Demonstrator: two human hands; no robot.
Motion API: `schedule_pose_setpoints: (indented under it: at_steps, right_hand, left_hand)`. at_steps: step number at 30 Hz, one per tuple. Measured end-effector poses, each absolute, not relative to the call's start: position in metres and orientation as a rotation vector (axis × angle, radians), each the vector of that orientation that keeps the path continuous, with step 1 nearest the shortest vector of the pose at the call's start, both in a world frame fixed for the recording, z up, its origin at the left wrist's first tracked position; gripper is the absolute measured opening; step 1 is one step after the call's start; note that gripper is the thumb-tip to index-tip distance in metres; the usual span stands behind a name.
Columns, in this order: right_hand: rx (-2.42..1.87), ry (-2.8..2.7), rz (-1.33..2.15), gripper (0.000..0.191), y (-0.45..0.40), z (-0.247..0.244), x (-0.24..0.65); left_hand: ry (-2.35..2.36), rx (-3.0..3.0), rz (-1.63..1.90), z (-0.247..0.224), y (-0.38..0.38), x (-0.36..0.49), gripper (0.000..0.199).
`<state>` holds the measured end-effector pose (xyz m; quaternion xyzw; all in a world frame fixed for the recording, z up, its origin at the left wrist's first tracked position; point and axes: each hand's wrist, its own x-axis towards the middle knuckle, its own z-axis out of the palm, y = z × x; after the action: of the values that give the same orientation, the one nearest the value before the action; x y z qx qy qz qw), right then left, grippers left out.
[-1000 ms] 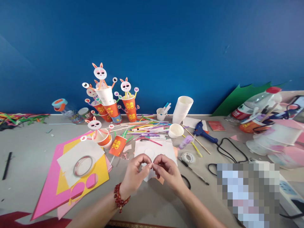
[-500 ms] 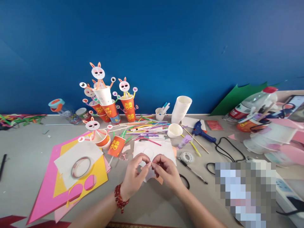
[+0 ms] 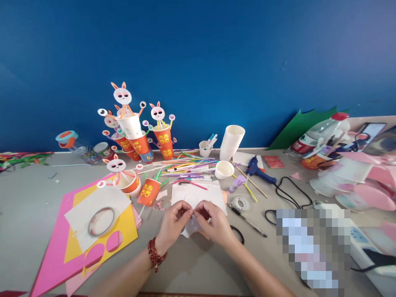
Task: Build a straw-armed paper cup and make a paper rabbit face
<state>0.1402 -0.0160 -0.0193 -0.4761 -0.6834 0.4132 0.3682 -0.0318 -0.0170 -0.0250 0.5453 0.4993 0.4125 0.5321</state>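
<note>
My left hand (image 3: 175, 220) and my right hand (image 3: 213, 221) meet at the fingertips over the near edge of a white sheet of paper (image 3: 213, 196). Both hands are closed in a pinch, thumbs against index fingers. Whatever is between the fingertips is too small or too hidden to make out. Pale paper scraps (image 3: 192, 227) show under and between the hands. A faint circle is visible on the white sheet just beyond the fingers. A beaded bracelet (image 3: 156, 255) circles my left wrist.
Rabbit-faced paper cups (image 3: 126, 181) stand at the left, near a tape roll (image 3: 101, 222) on coloured sheets. Pipe cleaners (image 3: 192, 167) lie behind the paper. To the right are a clear tape roll (image 3: 240, 203), a pen (image 3: 247, 220), a blue glue gun (image 3: 260, 171) and a power strip (image 3: 360, 247).
The whole view has shifted slightly, so things sit a little further left. My hands stay pinched together at nearly the same spot, with the fingertips slightly moved.
</note>
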Motion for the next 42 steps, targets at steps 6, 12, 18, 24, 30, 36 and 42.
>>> schedule_pose_setpoints:
  at_steps: [6,12,18,24,30,36,42]
  right_hand:
    - [-1.274,-1.775,0.976,0.009,-0.008,-0.015,0.149]
    - [-1.367,-2.134,0.399,0.015,0.001,-0.008,0.172]
    - [-1.478,-2.396,-0.001,0.021,0.001,-0.029,0.182]
    - [-1.372,-2.426,0.126,0.015,-0.001,-0.025,0.189]
    - [-1.606,-1.885,0.217,0.021,-0.006,-0.015,0.221]
    - [-1.713,-1.481,0.212,0.035,0.012,-0.018,0.253]
    - [-1.758,-1.611,0.346,0.030,0.040,-0.023,0.257]
  left_hand:
    - [1.166,1.025,0.986,-0.028,-0.016,-0.032,0.026]
    - [1.146,0.995,0.991,-0.028,-0.016,-0.031,0.026]
    - [1.152,1.051,0.971,-0.029,-0.017,-0.030,0.029]
    - [1.151,1.108,0.961,-0.033,-0.017,-0.030,0.029]
    - [1.173,1.140,0.977,-0.033,-0.015,-0.030,0.027]
    - [1.164,1.195,0.956,-0.030,-0.016,-0.029,0.025]
    - [1.104,1.276,1.013,-0.030,-0.018,-0.030,0.025]
